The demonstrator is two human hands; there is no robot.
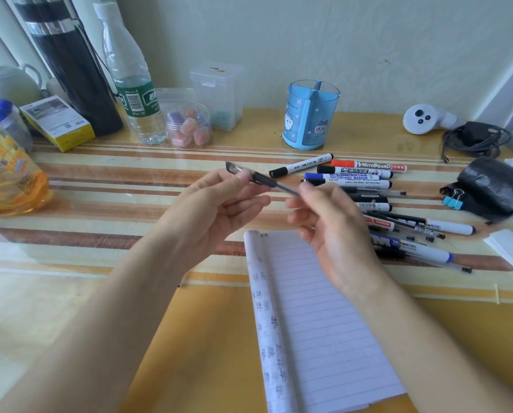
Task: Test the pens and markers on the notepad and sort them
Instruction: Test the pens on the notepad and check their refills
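Pinching a gel pen point(264, 180) at both ends, left hand point(219, 210) on the cap, right hand point(329, 222) on the barrel, hovering above the notepad point(318, 323), left of the marker pile point(377, 201).

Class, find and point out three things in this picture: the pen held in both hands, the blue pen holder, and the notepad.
pen point(265, 182): head view, on its dark grip section between the hands.
blue pen holder point(310, 120): head view, on its front wall.
notepad point(318, 326): head view, on the blank lined page.
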